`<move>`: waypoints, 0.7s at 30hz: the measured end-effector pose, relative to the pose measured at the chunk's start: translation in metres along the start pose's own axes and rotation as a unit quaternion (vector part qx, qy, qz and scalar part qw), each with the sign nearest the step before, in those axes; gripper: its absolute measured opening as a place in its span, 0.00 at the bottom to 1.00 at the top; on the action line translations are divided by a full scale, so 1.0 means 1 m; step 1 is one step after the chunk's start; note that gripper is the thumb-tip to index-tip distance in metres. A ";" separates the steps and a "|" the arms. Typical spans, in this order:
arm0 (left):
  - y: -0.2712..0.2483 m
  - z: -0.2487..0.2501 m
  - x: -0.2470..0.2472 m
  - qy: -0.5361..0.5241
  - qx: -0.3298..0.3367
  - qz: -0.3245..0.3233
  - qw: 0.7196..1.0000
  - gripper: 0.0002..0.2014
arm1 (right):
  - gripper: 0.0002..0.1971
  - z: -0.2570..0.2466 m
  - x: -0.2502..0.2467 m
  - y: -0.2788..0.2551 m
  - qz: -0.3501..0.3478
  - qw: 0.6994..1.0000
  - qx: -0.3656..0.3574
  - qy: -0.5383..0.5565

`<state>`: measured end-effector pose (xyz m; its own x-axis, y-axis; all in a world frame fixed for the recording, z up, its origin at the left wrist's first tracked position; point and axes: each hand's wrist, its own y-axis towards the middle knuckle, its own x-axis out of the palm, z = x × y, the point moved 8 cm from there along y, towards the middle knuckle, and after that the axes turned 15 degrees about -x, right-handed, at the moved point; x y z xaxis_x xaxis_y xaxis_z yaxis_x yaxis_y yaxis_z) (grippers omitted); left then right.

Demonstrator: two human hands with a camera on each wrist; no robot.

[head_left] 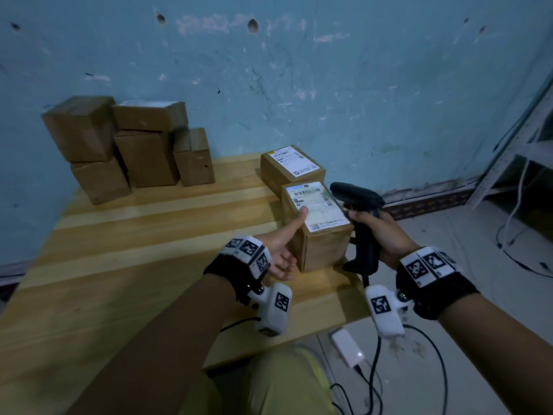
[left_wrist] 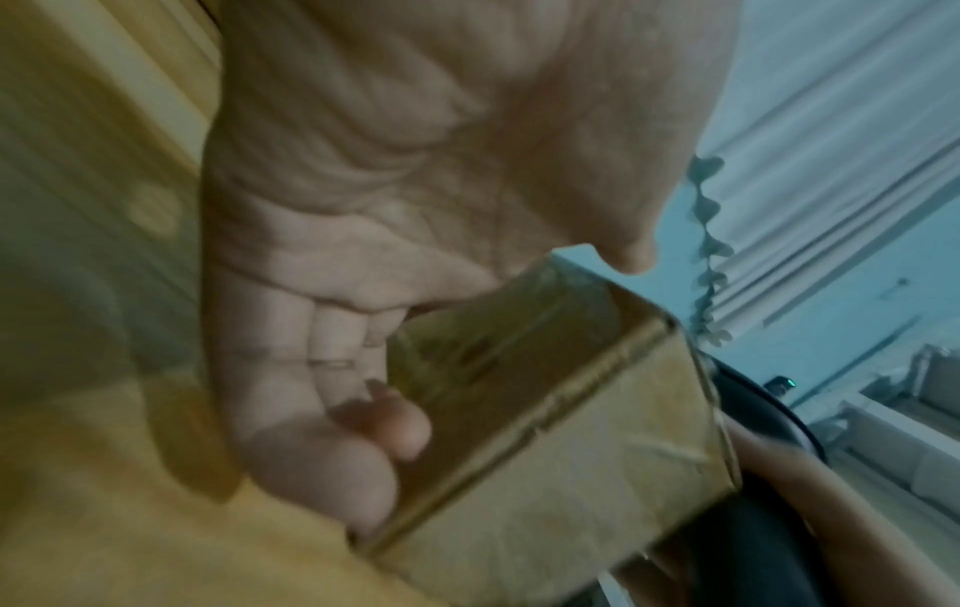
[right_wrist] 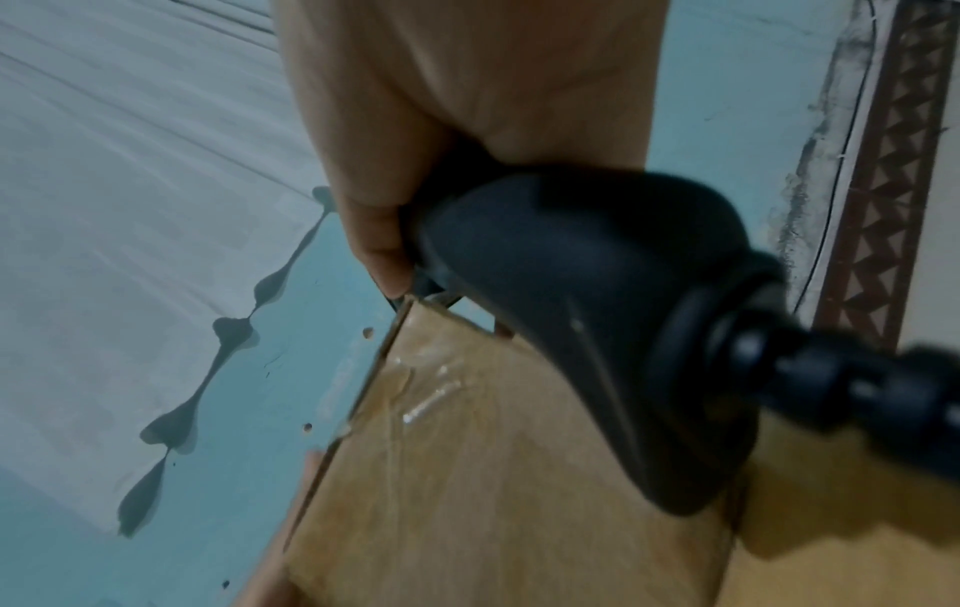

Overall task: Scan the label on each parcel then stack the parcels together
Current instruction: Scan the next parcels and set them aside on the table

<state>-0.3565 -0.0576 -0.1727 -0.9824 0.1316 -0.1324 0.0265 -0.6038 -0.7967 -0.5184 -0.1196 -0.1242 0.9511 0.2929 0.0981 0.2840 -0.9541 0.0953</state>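
Observation:
A brown parcel [head_left: 324, 247] with a white barcode label [head_left: 317, 205] on top stands at the wooden table's right edge. My left hand [head_left: 281, 247] grips its left side, thumb pressed on the label, fingers along the side face. In the left wrist view the palm [left_wrist: 364, 328] wraps the parcel's corner [left_wrist: 545, 451]. My right hand [head_left: 380, 235] grips a black handheld scanner [head_left: 359, 223] just right of the parcel, its head over the label's far right corner. The right wrist view shows the scanner [right_wrist: 571, 287] above the parcel [right_wrist: 467, 472]. Whether the parcel is lifted off the table is unclear.
A second labelled parcel [head_left: 291, 169] sits right behind the held one. Several plain brown boxes [head_left: 128, 148] are piled at the table's [head_left: 149, 235] back left against the blue wall. On the floor to the right lie a white adapter [head_left: 347, 347] and cables [head_left: 434, 369]; a metal shelf [head_left: 523, 145] stands far right.

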 end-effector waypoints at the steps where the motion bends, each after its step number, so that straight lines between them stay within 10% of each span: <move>1: 0.004 0.001 -0.009 -0.009 0.003 0.006 1.000 0.59 | 0.08 -0.003 -0.003 0.003 -0.002 1.000 -0.005 0.003; 10: 0.006 0.063 -0.120 -0.103 0.088 0.174 0.975 0.35 | 0.06 -0.028 -0.035 0.080 0.007 0.999 -0.002 -0.053; 21: 0.045 0.092 -0.112 -0.118 0.085 0.124 0.982 0.34 | 0.02 -0.003 -0.002 0.155 -0.013 0.992 0.020 -0.125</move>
<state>-0.2621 -0.1719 -0.1390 -0.9655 -0.2102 -0.1537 0.2592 -0.7194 -0.6444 -0.4768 -0.2683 -0.1065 0.9426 0.2968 -0.1533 0.3080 -0.9498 0.0549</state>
